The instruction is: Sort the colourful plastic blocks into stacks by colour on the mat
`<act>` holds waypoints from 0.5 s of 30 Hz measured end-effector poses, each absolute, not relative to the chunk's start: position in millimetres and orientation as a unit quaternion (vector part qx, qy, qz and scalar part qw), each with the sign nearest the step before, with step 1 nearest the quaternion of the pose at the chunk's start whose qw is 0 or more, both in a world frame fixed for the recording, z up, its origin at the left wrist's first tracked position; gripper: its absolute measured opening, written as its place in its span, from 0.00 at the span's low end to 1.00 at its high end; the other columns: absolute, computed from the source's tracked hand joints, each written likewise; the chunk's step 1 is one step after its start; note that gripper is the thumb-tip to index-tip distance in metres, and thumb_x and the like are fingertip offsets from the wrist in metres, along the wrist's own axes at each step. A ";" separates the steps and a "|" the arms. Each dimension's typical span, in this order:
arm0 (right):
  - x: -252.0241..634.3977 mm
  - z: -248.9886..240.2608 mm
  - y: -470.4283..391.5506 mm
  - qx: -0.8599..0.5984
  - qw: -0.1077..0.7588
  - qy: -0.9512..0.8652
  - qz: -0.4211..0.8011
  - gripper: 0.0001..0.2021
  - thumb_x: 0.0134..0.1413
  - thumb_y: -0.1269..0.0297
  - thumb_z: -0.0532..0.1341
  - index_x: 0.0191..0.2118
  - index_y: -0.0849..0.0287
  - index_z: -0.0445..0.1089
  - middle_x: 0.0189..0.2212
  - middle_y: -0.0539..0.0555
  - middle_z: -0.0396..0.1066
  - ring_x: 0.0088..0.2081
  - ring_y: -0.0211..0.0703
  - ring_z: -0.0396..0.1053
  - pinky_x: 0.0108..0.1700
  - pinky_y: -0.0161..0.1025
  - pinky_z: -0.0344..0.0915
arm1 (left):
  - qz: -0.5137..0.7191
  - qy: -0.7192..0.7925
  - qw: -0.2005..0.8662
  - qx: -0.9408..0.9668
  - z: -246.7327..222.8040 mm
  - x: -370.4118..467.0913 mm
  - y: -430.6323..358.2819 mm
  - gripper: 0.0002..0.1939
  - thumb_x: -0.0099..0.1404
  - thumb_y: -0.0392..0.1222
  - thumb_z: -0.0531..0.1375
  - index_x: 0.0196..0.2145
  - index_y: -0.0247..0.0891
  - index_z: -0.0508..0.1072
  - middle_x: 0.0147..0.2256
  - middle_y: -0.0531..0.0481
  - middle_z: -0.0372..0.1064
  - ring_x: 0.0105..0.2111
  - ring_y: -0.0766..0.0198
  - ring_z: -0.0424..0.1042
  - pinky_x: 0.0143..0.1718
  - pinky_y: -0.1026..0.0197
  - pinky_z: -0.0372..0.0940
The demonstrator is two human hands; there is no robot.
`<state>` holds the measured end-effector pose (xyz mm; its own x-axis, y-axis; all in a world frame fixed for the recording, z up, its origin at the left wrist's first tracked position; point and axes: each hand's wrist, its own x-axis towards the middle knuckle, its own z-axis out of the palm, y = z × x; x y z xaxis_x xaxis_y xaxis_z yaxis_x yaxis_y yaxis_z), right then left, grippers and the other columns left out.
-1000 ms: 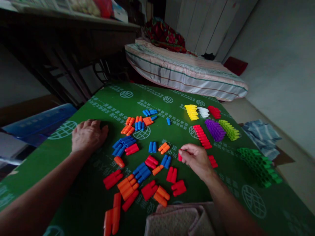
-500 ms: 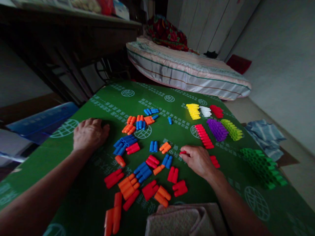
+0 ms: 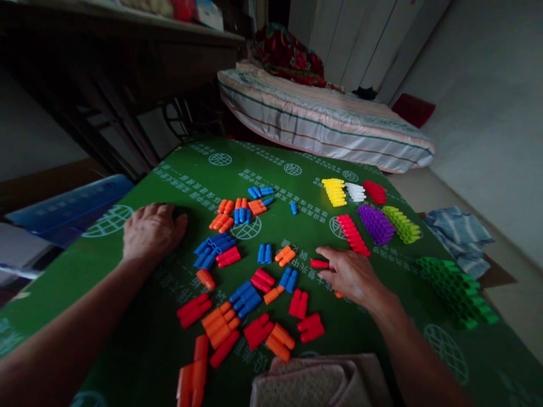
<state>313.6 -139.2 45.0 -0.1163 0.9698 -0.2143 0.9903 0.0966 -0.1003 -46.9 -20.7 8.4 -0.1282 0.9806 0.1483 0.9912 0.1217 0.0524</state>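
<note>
My right hand (image 3: 350,274) is over the green table (image 3: 297,232), thumb and index finger apart around a small red piece (image 3: 319,263) that lies on the surface. Part of an orange piece (image 3: 339,294) shows beneath that hand. On the left, my left hand (image 3: 153,230) rests palm down, fingers spread, holding nothing. Between the hands lie loose blue pieces (image 3: 265,254), orange pieces (image 3: 285,255) and red pieces (image 3: 298,304), many joined in small groups. A red row (image 3: 353,235) sits just beyond my right hand.
Sorted yellow (image 3: 335,192), white (image 3: 355,192), purple (image 3: 375,225), lime (image 3: 401,224) and green (image 3: 456,291) pieces stand at the right. A folded grey cloth (image 3: 322,381) lies at the near edge. Behind are a bed (image 3: 331,118) and a dark desk (image 3: 190,62).
My right hand has opened its pinch, and the red piece now shows between the parted fingers. It has shifted slightly right, uncovering the orange piece and covering a red one. My left hand stays put.
</note>
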 end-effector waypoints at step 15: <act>311.9 48.8 -132.8 0.680 0.085 0.723 -0.094 0.22 0.54 0.58 0.63 0.55 0.55 0.65 0.34 0.53 0.78 0.39 0.48 0.75 0.34 0.38 0.60 | -0.062 -0.749 0.039 -0.658 6.5 -46.9 -20.9 0.33 0.63 0.57 0.39 0.52 0.32 0.65 0.55 0.33 0.62 0.57 0.42 0.57 0.55 0.44 0.56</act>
